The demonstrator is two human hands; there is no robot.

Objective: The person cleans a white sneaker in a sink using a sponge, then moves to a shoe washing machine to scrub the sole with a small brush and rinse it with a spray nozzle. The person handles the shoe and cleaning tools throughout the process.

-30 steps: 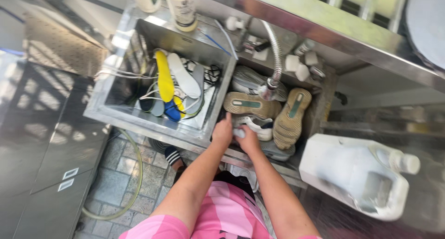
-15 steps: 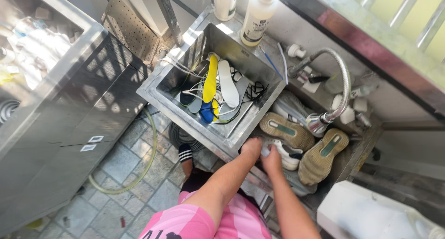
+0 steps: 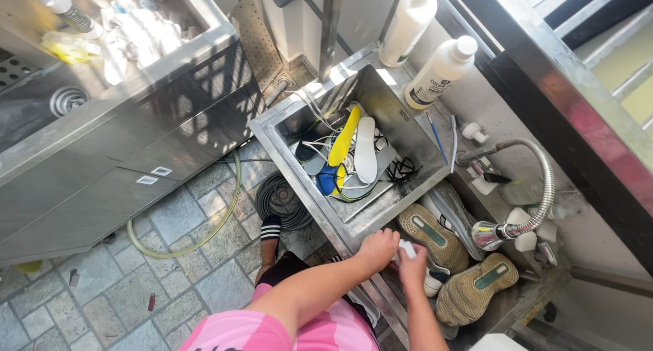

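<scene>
White sneaker (image 3: 430, 277) sits in the near basin of the steel sink (image 3: 354, 232), at about 5 o'clock in the view, wedged beside two tan-soled shoes lying sole-up (image 3: 435, 237) (image 3: 476, 290). Both hands are on it. Left hand (image 3: 377, 249) is curled down against the basin's near corner, fingers closed on the shoe or the rim beside it; cannot tell which. Right hand (image 3: 413, 266) is closed round a small white object (image 3: 407, 249), maybe a brush or a bar of soap; too small to tell.

Far basin, at 12 o'clock from the hands: loose insoles, one yellow (image 3: 343, 143), one white (image 3: 365, 150), with tangled laces (image 3: 401, 169). Flexible tap hose (image 3: 537, 201) hangs at 3 o'clock, its nozzle over the tan soles. Two white bottles (image 3: 439, 72) stand on the tabletop behind the sink.

Judgement on technique: brace the sneaker firmly with the left hand so it cannot slide among its neighbours, and work the right in short strokes. Keep elbows clear of the nozzle.
</scene>
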